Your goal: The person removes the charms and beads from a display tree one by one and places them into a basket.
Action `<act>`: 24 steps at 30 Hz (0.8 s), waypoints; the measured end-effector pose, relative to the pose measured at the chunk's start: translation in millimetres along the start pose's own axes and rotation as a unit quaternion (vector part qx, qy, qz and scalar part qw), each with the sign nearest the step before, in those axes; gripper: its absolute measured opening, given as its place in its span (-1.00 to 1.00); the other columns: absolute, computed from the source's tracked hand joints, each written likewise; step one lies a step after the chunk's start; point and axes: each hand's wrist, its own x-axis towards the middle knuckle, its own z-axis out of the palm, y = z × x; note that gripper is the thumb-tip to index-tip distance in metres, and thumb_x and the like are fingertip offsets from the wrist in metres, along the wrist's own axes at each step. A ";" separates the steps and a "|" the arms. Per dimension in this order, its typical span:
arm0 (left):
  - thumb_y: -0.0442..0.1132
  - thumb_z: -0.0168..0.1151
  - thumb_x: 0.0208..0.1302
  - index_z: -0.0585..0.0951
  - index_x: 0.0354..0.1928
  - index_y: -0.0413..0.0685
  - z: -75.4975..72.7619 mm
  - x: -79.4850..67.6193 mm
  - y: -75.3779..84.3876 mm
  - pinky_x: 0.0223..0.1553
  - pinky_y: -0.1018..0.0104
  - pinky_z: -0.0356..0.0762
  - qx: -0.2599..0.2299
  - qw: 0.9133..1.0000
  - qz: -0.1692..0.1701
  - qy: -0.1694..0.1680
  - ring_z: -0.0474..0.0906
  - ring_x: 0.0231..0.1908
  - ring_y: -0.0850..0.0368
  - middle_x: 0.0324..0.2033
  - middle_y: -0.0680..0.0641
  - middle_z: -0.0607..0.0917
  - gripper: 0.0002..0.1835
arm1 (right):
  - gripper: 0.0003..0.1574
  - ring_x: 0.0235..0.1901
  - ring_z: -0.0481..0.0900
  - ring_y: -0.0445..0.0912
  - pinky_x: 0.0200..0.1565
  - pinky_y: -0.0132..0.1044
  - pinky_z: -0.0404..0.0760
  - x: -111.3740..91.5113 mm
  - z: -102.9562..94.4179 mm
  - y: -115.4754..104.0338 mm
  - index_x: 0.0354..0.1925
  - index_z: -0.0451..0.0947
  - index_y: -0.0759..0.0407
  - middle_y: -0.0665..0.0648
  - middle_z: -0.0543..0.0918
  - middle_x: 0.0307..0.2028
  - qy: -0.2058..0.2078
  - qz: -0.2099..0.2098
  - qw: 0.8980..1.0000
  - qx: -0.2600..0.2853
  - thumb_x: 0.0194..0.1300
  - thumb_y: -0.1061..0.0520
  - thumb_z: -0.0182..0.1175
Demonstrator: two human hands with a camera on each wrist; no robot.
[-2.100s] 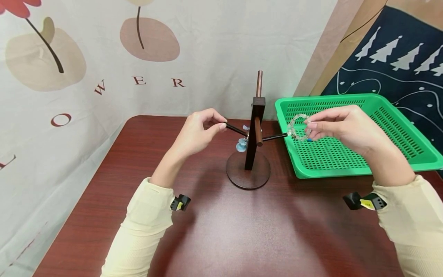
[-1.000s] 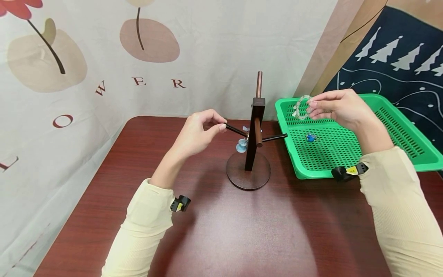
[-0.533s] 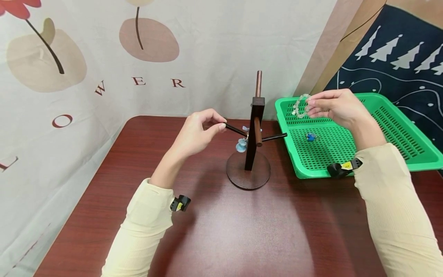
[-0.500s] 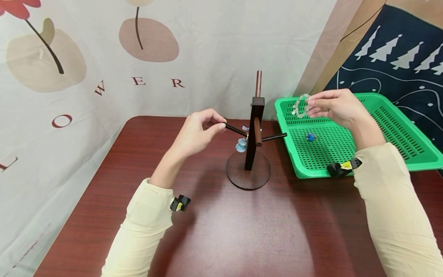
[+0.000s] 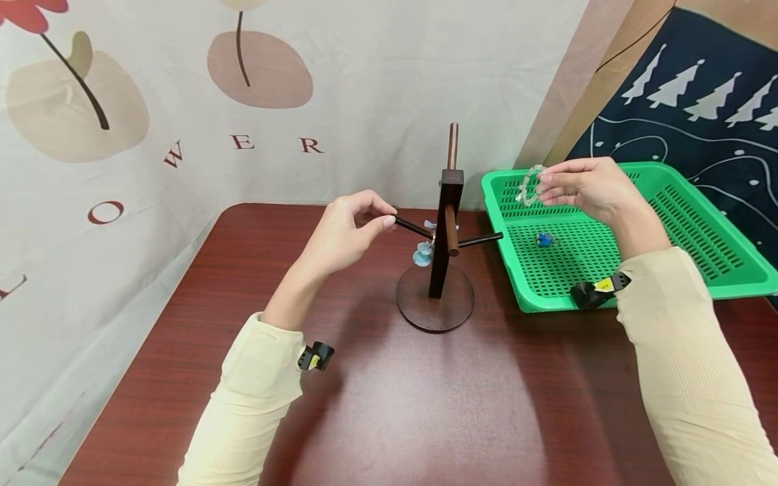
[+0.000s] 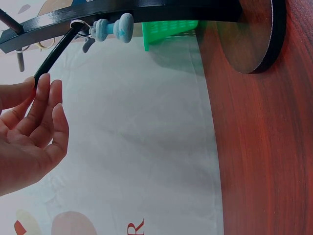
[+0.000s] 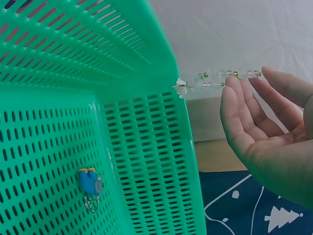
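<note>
My left hand (image 5: 352,233) pinches the end of a black peg (image 5: 413,226) on the left of a dark wooden jewelry stand (image 5: 446,229). Close to the post, a light blue keychain (image 6: 126,28) hangs on this peg by a ring. My right hand (image 5: 602,192) pinches a bracelet of clear beads (image 7: 205,75) between thumb and fingers, above the back left of a green basket (image 5: 535,305). The bracelet hangs apart from the stand's right peg (image 5: 480,240), which bears nothing. Inside the basket lies a small blue keychain (image 7: 89,183) with a metal ring.
The stand's round base (image 5: 434,310) rests on a red-brown wooden table (image 5: 389,412). A copper-colored rod (image 5: 453,145) juts up behind the post, another towards me. A printed white cloth (image 5: 365,88) hangs behind, with a dark tree-patterned cloth (image 5: 687,128) at right.
My right hand has lifted the bracelet up and back from the right peg's tip, uncovering the blue keychain in the basket. For the last half second it barely moves. My left hand stays put.
</note>
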 end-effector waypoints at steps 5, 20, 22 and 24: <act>-0.36 0.18 0.21 0.61 -0.27 -0.17 0.2 0.2 0.3 -0.36 0.33 0.39 0.001 1.000 0.001 0.000 0.59 -0.39 0.19 -0.41 -0.06 0.68 -0.92 | -0.92 -0.51 0.65 0.02 -0.35 -0.20 0.61 1.0 -1.6 -0.5 -0.38 0.66 0.34 0.21 0.67 -0.47 0.018 0.010 1.000 0.013 0.09 0.39 0.24; -0.37 0.17 0.20 0.60 -0.27 -0.18 0.6 -0.3 -0.3 -0.36 0.33 0.40 0.002 1.000 0.005 0.000 0.59 -0.38 0.18 -0.40 -0.10 0.69 -0.92 | -0.84 -0.48 0.66 0.05 -0.35 -0.18 0.61 6.5 -8.9 10.6 -0.37 0.65 0.36 0.25 0.64 -0.48 0.023 0.025 0.996 0.087 0.20 0.39 0.11; -0.36 0.17 0.21 0.60 -0.27 -0.18 0.8 -0.2 -0.1 -0.36 0.33 0.39 0.004 1.000 0.005 0.000 0.59 -0.38 0.18 -0.41 -0.07 0.68 -0.92 | -0.83 -0.46 0.65 0.04 -0.34 -0.18 0.61 6.3 -11.6 11.7 -0.37 0.65 0.34 0.24 0.64 -0.47 0.029 0.033 0.995 0.091 0.22 0.37 0.10; -0.36 0.17 0.21 0.60 -0.27 -0.18 0.7 -0.2 0.0 -0.37 0.33 0.39 0.004 1.000 0.004 0.000 0.59 -0.38 0.19 -0.41 -0.06 0.68 -0.92 | -0.82 -0.46 0.65 0.03 -0.34 -0.18 0.60 6.2 -13.9 12.2 -0.38 0.65 0.33 0.23 0.63 -0.46 0.038 0.041 0.994 0.092 0.23 0.36 0.10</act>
